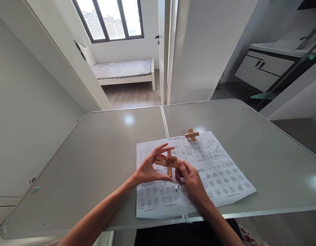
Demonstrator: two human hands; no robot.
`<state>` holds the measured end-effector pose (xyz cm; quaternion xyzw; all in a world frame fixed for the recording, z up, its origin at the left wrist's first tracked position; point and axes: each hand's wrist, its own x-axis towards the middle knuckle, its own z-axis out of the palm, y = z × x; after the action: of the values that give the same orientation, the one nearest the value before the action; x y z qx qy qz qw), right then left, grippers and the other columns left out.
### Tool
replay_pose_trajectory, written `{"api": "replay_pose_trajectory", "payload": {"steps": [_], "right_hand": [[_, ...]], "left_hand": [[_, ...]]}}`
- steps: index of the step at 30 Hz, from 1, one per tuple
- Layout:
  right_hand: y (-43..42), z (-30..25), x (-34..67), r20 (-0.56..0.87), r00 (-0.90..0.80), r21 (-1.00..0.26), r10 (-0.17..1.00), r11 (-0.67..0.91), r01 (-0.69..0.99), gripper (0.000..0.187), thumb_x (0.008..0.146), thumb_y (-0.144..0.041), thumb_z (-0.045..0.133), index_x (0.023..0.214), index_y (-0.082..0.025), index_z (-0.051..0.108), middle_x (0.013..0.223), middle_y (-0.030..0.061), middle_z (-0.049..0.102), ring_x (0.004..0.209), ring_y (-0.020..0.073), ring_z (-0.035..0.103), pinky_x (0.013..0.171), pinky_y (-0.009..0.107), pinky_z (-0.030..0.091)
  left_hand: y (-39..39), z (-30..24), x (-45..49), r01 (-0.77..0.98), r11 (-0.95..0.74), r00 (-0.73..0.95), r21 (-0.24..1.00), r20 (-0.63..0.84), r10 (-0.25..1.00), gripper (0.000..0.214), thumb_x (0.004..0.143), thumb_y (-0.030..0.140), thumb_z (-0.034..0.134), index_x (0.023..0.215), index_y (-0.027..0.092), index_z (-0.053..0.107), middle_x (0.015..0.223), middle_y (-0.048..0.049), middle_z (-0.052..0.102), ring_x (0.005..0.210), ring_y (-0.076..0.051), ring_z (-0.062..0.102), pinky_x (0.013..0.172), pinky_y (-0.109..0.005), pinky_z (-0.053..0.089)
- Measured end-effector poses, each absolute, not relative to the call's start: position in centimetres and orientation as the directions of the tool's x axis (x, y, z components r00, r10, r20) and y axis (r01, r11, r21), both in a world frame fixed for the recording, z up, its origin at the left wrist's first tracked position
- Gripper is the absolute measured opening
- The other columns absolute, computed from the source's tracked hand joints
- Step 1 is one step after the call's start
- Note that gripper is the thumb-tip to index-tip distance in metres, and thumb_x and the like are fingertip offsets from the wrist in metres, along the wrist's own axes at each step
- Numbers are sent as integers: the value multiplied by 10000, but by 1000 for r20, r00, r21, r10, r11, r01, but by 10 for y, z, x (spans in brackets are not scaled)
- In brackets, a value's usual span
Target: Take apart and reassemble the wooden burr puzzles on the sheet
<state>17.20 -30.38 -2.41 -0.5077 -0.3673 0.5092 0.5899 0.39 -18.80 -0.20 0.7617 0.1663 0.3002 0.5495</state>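
Observation:
A wooden burr puzzle [169,161] of crossed sticks is held up above a printed sheet. My left hand [150,167] grips it from the left, fingertips at the top end of its upright stick and thumb at the bottom end. From the right, my right hand [190,176] pinches the end of a sideways stick between thumb and fingers. A dark mark shows on the left stick. The paper sheet [158,210] lies beneath both hands, covered in small line diagrams of puzzle pieces and print.
A second wooden cross puzzle [192,134] stands at the sheet's top edge. The grey table [109,147] has a seam down its middle and a metal rim. Beyond it are a doorway, a bed [124,70] and, to the right, a sink cabinet [265,66].

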Motion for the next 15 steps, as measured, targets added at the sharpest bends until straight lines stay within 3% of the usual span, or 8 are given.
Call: {"api": "replay_pose_trajectory", "payload": {"steps": [4, 9, 15], "right_hand": [[-304, -24, 174, -125, 201, -938, 972, -50, -343, 467, 1010, -600, 564, 750, -214, 517, 610, -45, 491, 504, 108, 388, 511, 262, 353], [-305, -19, 176, -153, 70, -881, 986, -105, -462, 452, 980, -596, 610, 764, -201, 567, 625, -33, 525, 457, 97, 398, 450, 259, 319], [-306, -20, 177, -166, 44, -865, 985, -124, -486, 447, 972, -607, 620, 789, -201, 577, 637, -35, 528, 460, 96, 428, 433, 245, 344]], "left_hand": [[-186, -6, 6, -139, -198, 753, 970, 234, 615, 1030, 690, 393, 967, 1562, 289, 428, 1519, -191, 576, 1303, -346, 642, 1145, -513, 467], [-184, -4, 5, -119, -119, 787, 986, 166, 594, 560, 798, 522, 861, 1211, 165, 738, 1301, -158, 726, 1210, -336, 687, 1070, -456, 528], [-183, 1, 3, 2, -200, 804, 980, 117, 583, 615, 842, 653, 755, 1174, 135, 764, 1125, -151, 788, 1065, -325, 740, 947, -423, 585]]}}
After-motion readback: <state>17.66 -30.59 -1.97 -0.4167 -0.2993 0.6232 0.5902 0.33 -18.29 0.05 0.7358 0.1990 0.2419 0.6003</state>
